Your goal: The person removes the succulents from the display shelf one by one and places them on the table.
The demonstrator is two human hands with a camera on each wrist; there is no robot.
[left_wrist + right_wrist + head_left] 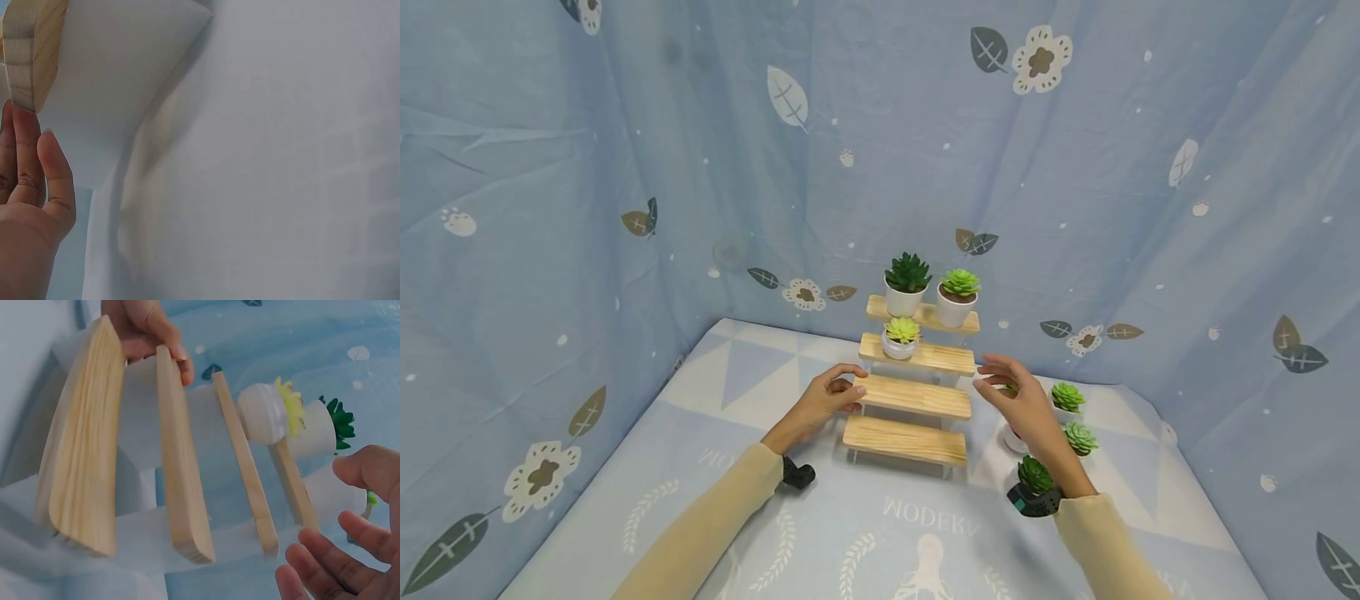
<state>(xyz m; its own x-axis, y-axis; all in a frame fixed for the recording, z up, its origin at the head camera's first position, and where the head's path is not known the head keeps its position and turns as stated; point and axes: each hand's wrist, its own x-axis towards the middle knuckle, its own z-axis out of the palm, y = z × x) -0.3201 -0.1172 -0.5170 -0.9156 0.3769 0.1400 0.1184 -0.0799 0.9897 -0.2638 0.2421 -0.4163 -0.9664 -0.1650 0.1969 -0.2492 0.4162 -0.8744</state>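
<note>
A wooden four-tier display stand (912,397) with clear supports stands on the table. My left hand (824,402) is at the left end of its third board from the top; in the left wrist view the fingertips (25,125) meet the board's end. Off the right end of the boards, my right hand (1018,404) is held with spread, slightly bent fingers and nothing between them. The top board carries a dark green succulent (907,285) and a bright green succulent (957,297), both in white pots. A yellow-green succulent (901,337) sits at the left of the second board.
Several potted succulents, among them a bright green one (1067,397), a pale green one (1080,438) and a dark green one (1035,474), stand right of the stand, partly behind my right arm. A patterned cloth (745,375) covers the table. Blue curtains (880,167) enclose the back and sides.
</note>
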